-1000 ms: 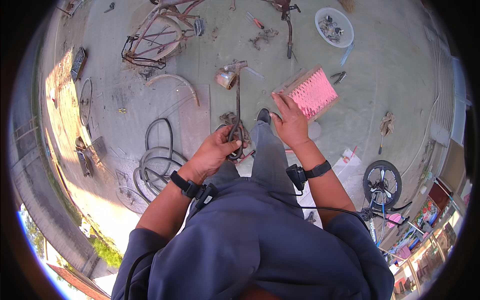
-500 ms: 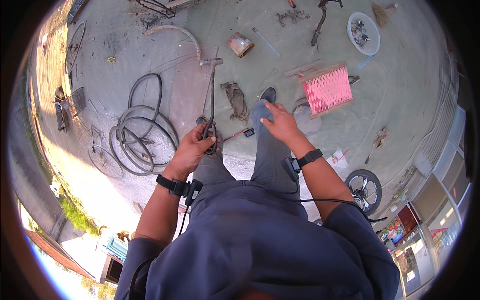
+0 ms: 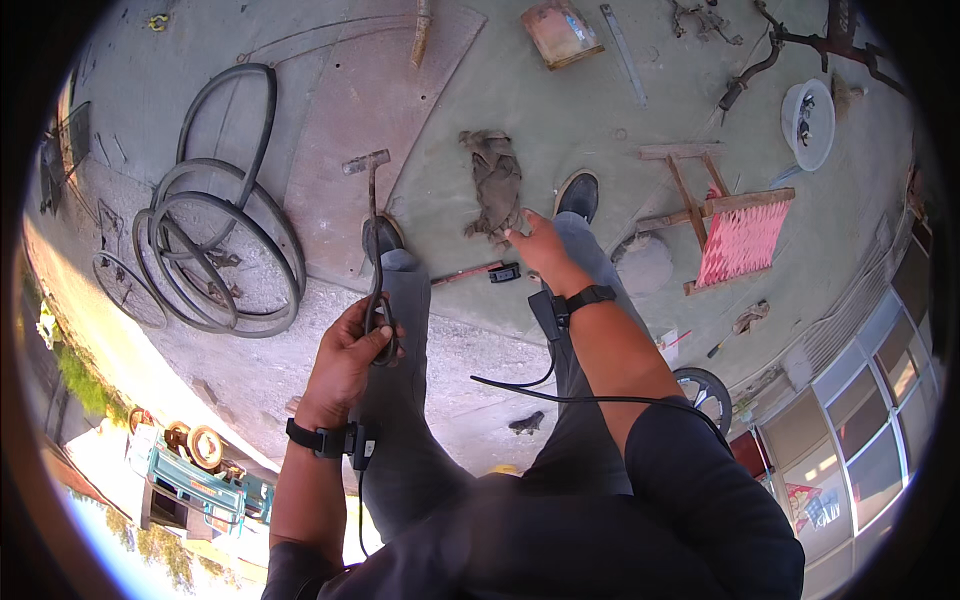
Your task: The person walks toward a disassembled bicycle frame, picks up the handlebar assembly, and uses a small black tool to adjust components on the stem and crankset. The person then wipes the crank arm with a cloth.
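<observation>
A hammer [image 3: 374, 215] with a small block head and a thin, dark rod handle bent into a loop is in my left hand [image 3: 352, 350]. My fingers wrap round the looped end, and the head points away from me over my left shoe. My right hand [image 3: 543, 250] reaches forward and down, fingers stretched and apart, with nothing seen in it. Its fingertips are close to the lower end of a crumpled brown rag [image 3: 495, 180] on the ground; whether they touch I cannot tell. A small black device [image 3: 505, 272] with a thin red bar lies below the rag.
Black rubber tyres or tubes [image 3: 292, 230] lie coiled at the left beside a flat brownish sheet [image 3: 330, 130]. To the right is a tipped stool with a pink woven seat [image 3: 745, 240]. Beyond are a rusty can [image 3: 560, 35], a white basin [image 3: 790, 120] and a metal strip [image 3: 624, 55].
The view has tilted and shifted, with the body leaning forward. My right hand has moved from beside my knee toward the rag. My left hand still holds the hammer.
</observation>
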`<state>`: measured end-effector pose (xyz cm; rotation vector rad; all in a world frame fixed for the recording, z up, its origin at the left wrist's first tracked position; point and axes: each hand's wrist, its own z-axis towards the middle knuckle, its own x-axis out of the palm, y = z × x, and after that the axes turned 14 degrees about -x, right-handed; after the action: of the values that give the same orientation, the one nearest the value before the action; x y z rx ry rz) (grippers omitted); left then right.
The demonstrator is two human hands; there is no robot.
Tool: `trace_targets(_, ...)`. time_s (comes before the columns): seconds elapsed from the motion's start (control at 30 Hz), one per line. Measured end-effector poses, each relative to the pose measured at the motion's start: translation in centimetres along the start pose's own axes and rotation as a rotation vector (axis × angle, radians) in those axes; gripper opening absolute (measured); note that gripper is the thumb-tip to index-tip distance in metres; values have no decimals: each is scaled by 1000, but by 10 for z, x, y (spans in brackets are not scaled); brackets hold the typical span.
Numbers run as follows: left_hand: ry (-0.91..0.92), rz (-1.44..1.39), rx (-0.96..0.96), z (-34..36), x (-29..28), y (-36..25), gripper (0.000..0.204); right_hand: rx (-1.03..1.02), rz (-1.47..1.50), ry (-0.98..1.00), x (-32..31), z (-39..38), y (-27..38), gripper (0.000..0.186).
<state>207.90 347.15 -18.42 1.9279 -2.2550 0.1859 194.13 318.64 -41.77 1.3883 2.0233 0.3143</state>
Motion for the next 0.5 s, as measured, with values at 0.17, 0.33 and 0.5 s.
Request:
trace_targets(0.17, 16, -38, -20, 52, -3, -4, 43, 244, 43, -198, 66, 79, -76, 68)
trace_targets(0.33, 24, -5, -61, 71, -3, -18, 45, 338, 228, -199, 81, 130, -103, 32)
trace_targets(0.5, 24, 36, -37, 51, 11, -32, 46, 168, 627, -71, 27, 107, -30, 34)
